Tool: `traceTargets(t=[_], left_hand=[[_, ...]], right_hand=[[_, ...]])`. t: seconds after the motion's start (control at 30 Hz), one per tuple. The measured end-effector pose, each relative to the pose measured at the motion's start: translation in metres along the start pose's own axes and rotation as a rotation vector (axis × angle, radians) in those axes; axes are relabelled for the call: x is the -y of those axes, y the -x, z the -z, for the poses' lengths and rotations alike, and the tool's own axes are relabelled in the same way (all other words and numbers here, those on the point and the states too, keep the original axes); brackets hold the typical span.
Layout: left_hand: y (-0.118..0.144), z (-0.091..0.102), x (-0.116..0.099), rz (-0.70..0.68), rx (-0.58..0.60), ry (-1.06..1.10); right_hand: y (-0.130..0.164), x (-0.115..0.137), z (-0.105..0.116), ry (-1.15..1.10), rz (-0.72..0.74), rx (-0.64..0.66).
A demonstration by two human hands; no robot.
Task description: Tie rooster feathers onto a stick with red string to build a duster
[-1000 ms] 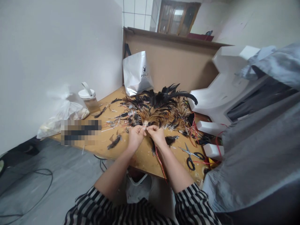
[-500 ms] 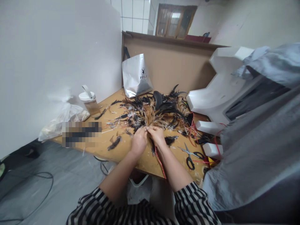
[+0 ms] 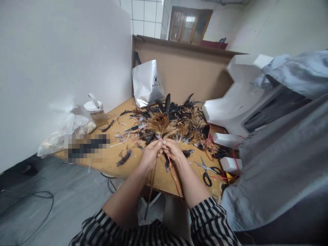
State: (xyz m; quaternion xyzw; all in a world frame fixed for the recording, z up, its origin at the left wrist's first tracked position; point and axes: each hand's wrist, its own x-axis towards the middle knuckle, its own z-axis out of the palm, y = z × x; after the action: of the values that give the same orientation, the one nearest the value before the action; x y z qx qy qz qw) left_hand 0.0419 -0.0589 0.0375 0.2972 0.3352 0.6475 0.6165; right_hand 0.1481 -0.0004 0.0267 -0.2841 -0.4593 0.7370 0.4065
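My left hand (image 3: 150, 154) and my right hand (image 3: 173, 149) meet at the table's middle, fingertips pinched together at the base of a fanned bundle of brown feathers (image 3: 160, 125). From under my left fingers a thin brown stick (image 3: 151, 186) slants down past the table edge. A red string (image 3: 174, 176) runs from my right fingers down beside that forearm. Exactly how string, stick and quills join is hidden by the fingers. Behind the bundle spreads a pile of black and brown feathers (image 3: 193, 118). Scissors (image 3: 207, 168) with black handles lie spread right of my right hand.
A silver bag (image 3: 147, 83) stands at the back, against a cardboard panel (image 3: 189, 71). On the left are a lidded jar (image 3: 97, 112) and a plastic bag (image 3: 65, 131). White foam pieces (image 3: 228, 140) and grey cloth (image 3: 282, 164) border the right side. Loose feathers (image 3: 124, 158) litter the wooden table (image 3: 115, 167).
The stick now shows below my hands, where it was not visible before. The feather bundle is fanned more upright, and the long black feathers no longer sweep right. Both hands stay together.
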Motion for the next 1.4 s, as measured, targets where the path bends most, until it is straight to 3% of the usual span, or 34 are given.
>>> traceTargets(t=[0.13,0.43,0.53,0.7,0.83,1.07,1.2,1.4], left_hand=[[-0.004,0.008,0.006,-0.066,-0.046,-0.132],[-0.010,0.013,0.017,-0.168,-0.184,-0.235],[-0.008,0.010,0.017,-0.159,-0.169,-0.218],[-0.001,0.001,0.010,-0.105,-0.064,-0.154],[-0.004,0.003,0.010,-0.086,-0.087,-0.171],[-0.015,0.021,0.026,-0.060,-0.273,-0.197],[-0.014,0.018,0.022,-0.077,-0.273,-0.189],[-0.017,0.009,0.012,-0.074,-0.247,-0.171]], right_hand=[[-0.001,-0.001,-0.002,0.066,0.013,0.030],[-0.002,-0.003,-0.010,0.101,0.022,-0.174],[-0.002,-0.003,-0.008,0.074,0.038,-0.171],[0.001,0.002,-0.002,0.011,0.017,-0.051],[0.000,0.001,0.002,0.033,0.016,0.000],[-0.008,-0.012,0.002,0.202,0.019,-0.216],[-0.005,-0.009,-0.004,0.143,-0.022,-0.179],[0.000,0.001,-0.010,0.198,0.089,-0.218]])
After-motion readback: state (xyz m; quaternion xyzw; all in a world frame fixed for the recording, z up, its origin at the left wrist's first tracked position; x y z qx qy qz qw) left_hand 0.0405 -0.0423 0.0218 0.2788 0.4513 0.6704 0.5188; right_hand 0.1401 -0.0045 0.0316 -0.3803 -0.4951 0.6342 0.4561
